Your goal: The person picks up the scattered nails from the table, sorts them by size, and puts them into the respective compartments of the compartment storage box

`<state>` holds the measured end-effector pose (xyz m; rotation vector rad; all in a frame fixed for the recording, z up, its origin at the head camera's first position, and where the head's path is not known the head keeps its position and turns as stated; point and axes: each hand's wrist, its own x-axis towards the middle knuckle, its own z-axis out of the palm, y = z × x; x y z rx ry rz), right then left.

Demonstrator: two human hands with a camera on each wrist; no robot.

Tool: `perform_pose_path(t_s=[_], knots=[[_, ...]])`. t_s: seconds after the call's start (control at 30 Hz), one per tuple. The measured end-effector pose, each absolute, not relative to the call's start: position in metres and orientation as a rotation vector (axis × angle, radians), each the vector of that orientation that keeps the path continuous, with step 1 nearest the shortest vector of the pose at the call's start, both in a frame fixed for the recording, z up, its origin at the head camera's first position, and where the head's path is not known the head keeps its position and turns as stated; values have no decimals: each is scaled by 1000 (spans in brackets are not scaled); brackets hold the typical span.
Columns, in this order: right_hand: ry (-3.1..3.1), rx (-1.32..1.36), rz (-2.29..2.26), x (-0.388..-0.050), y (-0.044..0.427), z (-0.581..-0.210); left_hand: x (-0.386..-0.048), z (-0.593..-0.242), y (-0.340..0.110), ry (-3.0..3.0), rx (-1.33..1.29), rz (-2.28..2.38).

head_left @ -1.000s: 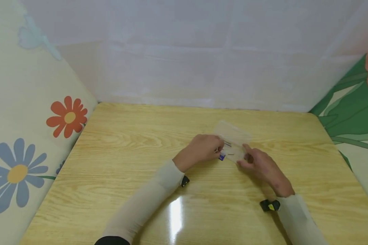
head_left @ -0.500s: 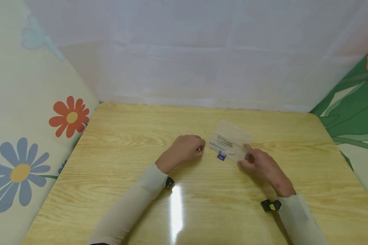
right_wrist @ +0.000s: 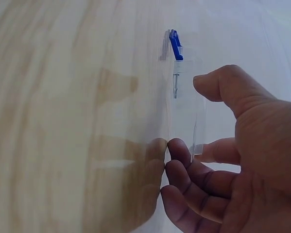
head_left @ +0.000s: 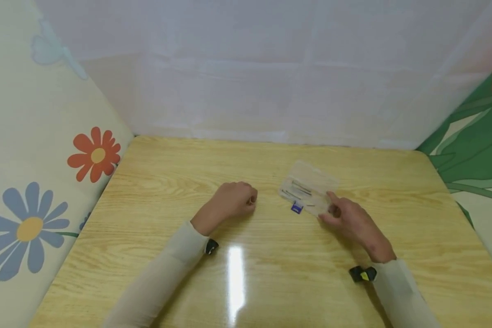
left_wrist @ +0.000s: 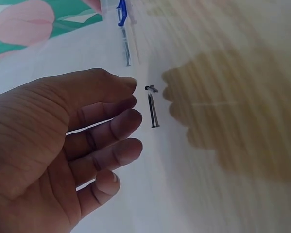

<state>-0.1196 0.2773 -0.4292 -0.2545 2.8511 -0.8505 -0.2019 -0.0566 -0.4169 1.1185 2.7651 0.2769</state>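
Observation:
A clear plastic box (head_left: 320, 208) lies with its lid (head_left: 311, 171) spread back and a blue latch (head_left: 297, 207) at its front. Several thin metal pieces (head_left: 301, 187) lie in it. My right hand (head_left: 350, 221) holds the box's right end, thumb at the front corner, fingers curled beside it in the right wrist view. Left of the box, my left hand (head_left: 231, 200) is just over the tabletop, fingers loosely bent. At its fingertips in the left wrist view lie a nail (left_wrist: 153, 111), perhaps doubled by reflection, and a small dark metal piece (left_wrist: 151, 89), its kind unclear.
The glossy wood-grain table (head_left: 168, 164) meets a white cloth backdrop (head_left: 225, 100) at its far edge. Flower-printed panels stand at the left (head_left: 28, 136) and right (head_left: 479, 136). Black cameras sit on both wrists.
My left hand has drawn back leftward from over the box to the table beside it, uncovering the metal pieces and latch. My right hand stays at the box's right end.

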Motion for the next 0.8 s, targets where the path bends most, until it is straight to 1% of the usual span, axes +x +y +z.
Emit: perform_pose_path(t_s=[0.4,0.6,0.8], knots=[[2855,-253,-836,-121,277,-429,-197,-423,-67,2774,1098,297],[2852,-253,-843,-121,278,-431,-193,-421,-67,2787,1134,283],[2851,-264,-850,-120,278,-430,-191,-419,-65,2787,1111,245]])
